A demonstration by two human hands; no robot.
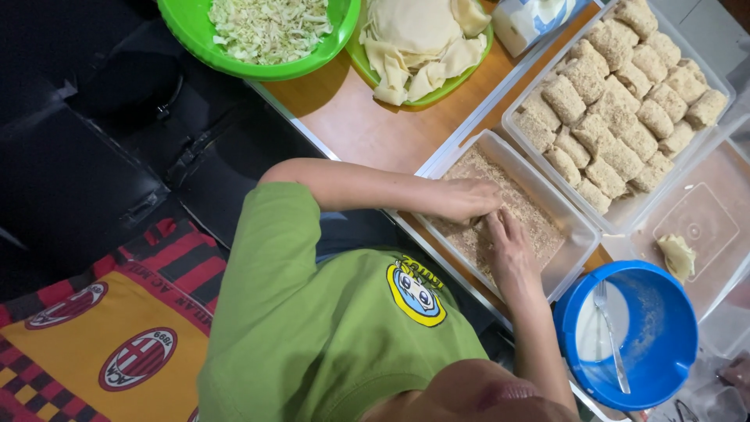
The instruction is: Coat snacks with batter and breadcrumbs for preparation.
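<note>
While both hands pressed into crumb tray (574,234), left hand (467,199) and right hand (508,242) fingers curled over something buried in crumbs; item itself hidden, grasp cannot be told. Risk judged: coating rubbed off if squeezed; blue batter bowl (664,344) just beyond right fingers could be knocked.

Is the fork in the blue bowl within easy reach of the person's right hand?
Probably yes. The right hand rests in the clear tub of breadcrumbs, right beside the blue bowl, and the metal fork stands uncovered with nothing between.
</note>
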